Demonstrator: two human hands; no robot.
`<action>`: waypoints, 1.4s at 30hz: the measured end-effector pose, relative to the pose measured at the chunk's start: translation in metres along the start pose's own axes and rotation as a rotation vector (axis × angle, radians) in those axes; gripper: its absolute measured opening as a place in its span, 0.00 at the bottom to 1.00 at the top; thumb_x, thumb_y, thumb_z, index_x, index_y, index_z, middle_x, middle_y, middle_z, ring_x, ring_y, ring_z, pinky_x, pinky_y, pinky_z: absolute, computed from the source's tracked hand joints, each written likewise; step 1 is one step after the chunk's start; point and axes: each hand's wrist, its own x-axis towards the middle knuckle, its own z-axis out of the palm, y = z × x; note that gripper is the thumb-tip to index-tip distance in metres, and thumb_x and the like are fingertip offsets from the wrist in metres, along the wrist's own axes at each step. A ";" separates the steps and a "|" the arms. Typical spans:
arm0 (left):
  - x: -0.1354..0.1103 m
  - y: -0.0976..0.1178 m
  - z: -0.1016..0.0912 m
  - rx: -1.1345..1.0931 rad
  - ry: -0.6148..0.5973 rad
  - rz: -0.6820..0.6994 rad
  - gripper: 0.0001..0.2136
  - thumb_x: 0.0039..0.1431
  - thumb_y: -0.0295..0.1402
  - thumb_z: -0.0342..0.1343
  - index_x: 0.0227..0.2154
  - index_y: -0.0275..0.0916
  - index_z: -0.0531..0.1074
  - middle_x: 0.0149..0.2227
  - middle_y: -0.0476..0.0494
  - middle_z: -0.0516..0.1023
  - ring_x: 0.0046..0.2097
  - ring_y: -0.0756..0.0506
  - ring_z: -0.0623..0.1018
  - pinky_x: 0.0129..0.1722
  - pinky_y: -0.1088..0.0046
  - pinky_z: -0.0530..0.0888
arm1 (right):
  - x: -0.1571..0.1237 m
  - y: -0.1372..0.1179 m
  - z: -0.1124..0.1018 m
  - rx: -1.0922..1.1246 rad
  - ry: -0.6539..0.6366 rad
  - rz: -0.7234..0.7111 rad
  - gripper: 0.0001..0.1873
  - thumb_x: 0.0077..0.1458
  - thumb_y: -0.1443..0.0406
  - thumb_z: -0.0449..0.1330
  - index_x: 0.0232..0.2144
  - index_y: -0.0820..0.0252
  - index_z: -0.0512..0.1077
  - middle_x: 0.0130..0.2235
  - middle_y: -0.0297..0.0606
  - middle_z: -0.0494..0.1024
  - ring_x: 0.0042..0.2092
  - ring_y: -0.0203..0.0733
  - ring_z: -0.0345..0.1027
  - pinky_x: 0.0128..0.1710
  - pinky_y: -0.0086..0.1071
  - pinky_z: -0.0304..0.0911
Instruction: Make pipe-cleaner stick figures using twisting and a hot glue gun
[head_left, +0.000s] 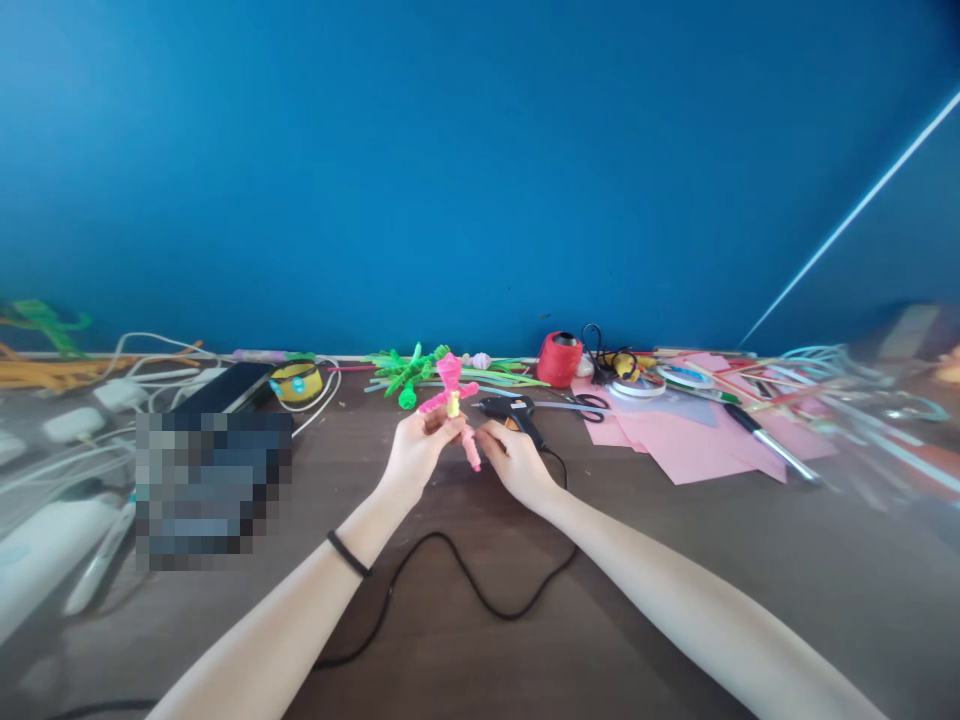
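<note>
A pink pipe-cleaner flower point(449, 372) with a small yellow centre is held up over the table. My left hand point(420, 450) pinches it by its left side, thumb and fingers closed on it. One light pink arm of the flower hangs down between the two hands. My right hand point(517, 462) is just to the right, its fingers curled together beside that arm; what they grip, if anything, is hidden. Behind my right hand lies a black glue gun point(516, 410), with its nozzle pointing left. Green pipe cleaners point(409, 378) lie behind the flower.
The glue gun's black cord point(480, 598) loops across the table towards me. Pink paper sheets point(694, 440), scissors point(590, 405) and a red spool point(559, 360) lie on the right. On the left are white cables point(135, 385), yellow tape point(295, 382) and a pixelated dark object point(214, 490).
</note>
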 end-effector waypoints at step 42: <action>0.003 -0.006 -0.012 0.514 0.058 0.108 0.06 0.43 0.34 0.58 0.21 0.36 0.71 0.21 0.50 0.72 0.26 0.49 0.69 0.29 0.74 0.65 | 0.000 0.000 -0.004 0.189 0.089 0.057 0.06 0.56 0.62 0.49 0.31 0.58 0.62 0.23 0.31 0.72 0.25 0.36 0.67 0.26 0.27 0.59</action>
